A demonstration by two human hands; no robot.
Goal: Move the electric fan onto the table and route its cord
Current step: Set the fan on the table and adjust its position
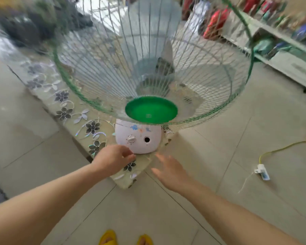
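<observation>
Fan (138,138) on floral-clothed table (64,103), tiled floor (219,156), both hands (113,160) released, shelves (281,46) behind

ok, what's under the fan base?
The fan base stands on the flower-patterned tablecloth at the table's corner. Whatever lies directly beneath the base is covered; no cord shows there.

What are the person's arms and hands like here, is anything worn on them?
Both arms are bare up to the frame edge: no sleeves show. The left hand and right hand wear no gloves; no rings, watch or bracelets are visible, though the right hand is motion-blurred.
</observation>
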